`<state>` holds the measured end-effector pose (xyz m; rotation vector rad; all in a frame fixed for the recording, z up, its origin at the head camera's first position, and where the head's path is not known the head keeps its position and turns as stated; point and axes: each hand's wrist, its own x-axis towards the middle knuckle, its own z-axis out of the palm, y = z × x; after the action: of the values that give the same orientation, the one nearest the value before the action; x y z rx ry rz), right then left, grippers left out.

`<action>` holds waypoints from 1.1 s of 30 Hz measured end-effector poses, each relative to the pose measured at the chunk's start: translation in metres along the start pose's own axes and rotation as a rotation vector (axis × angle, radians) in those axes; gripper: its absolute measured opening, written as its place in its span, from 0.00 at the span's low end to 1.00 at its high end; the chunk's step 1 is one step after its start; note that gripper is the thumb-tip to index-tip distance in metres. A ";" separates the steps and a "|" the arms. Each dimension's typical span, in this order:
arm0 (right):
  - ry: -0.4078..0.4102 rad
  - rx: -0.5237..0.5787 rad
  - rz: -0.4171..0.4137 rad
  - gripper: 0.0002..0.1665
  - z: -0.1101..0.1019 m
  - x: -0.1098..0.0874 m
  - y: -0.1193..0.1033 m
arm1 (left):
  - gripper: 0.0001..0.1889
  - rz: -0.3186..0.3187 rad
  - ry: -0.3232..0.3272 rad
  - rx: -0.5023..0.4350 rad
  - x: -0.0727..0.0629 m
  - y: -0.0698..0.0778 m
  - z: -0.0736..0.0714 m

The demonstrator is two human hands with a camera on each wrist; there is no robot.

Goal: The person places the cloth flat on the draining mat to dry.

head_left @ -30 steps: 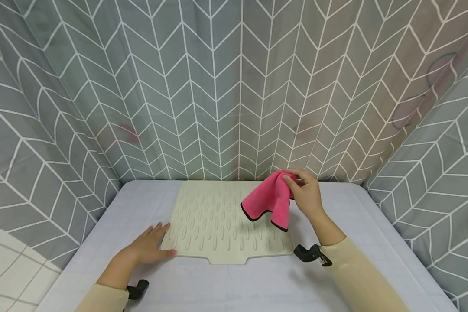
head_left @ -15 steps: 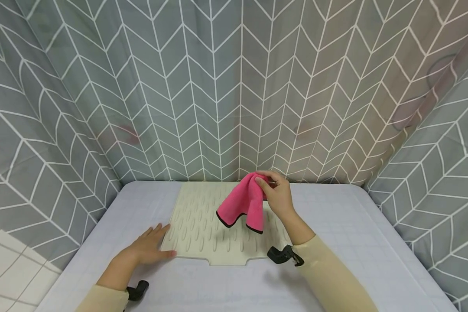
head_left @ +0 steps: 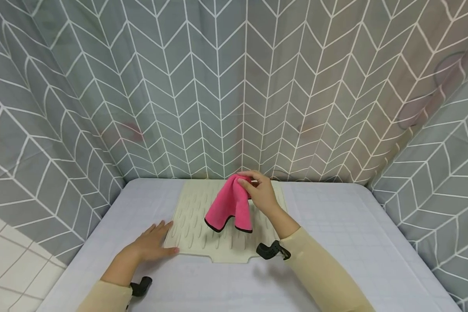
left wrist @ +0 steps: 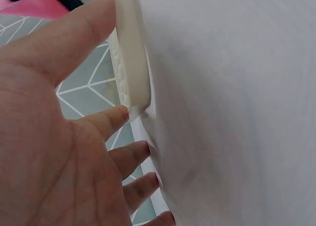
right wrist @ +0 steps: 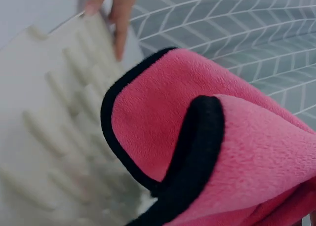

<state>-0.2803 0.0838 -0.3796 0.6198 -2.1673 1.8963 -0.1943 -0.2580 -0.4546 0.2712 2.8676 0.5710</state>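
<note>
A pink cloth (head_left: pixel 228 206) with black edging hangs from my right hand (head_left: pixel 259 190), pinched at its top between thumb and fingers. Its lower edge drapes over a cream ridged mat (head_left: pixel 191 216), which lies flat on the table with a tab at the front. In the right wrist view the folded pink cloth (right wrist: pixel 163 112) fills the middle, above the blurred ridges. My left hand (head_left: pixel 150 245) lies at the mat's front left corner, fingers spread. The left wrist view has the thumb and index fingertip of that left hand (left wrist: pixel 59 132) touching the mat's edge (left wrist: pixel 132 53).
A white cloth covers the table (head_left: pixel 327 225). Grey curtains (head_left: pixel 234 86) with white chevron lines stand behind it and on both sides. White floor tiles (head_left: pixel 15 264) show at lower left. Each wrist wears a black mount, one being the right mount (head_left: pixel 271 250).
My right hand has carried the hanging cloth leftward across the mat, from its right side to near its middle. The left hand stays at the corner.
</note>
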 end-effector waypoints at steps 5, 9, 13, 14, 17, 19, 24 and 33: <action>-0.061 -0.087 0.025 0.17 0.000 0.004 0.033 | 0.52 -0.001 0.003 0.012 0.001 0.003 0.000; -0.084 -0.146 0.030 0.15 -0.001 0.005 0.042 | 0.51 -0.001 -0.001 0.013 0.001 0.004 -0.001; -0.110 -0.212 0.034 0.14 -0.001 0.009 0.047 | 0.52 -0.007 -0.001 0.019 0.001 0.003 -0.001; -0.117 -0.229 0.035 0.14 -0.002 0.010 0.049 | 0.52 -0.006 0.000 0.021 0.001 0.003 -0.001; -0.132 -0.293 0.042 0.13 -0.002 0.015 0.054 | 0.52 -0.003 0.001 0.025 0.002 0.001 -0.001; -0.146 -0.328 0.054 0.12 -0.002 0.017 0.058 | 0.52 0.003 -0.001 0.026 0.003 0.000 0.000; -0.192 -0.385 0.095 0.11 -0.001 0.021 0.074 | 0.52 -0.001 -0.002 0.030 0.003 -0.002 0.001; -0.236 -0.446 0.083 0.13 -0.002 0.021 0.084 | 0.52 -0.005 -0.003 0.026 0.002 0.000 0.000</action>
<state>-0.3351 0.0900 -0.4457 0.6967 -2.6829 1.3512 -0.1963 -0.2573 -0.4553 0.2691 2.8741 0.5326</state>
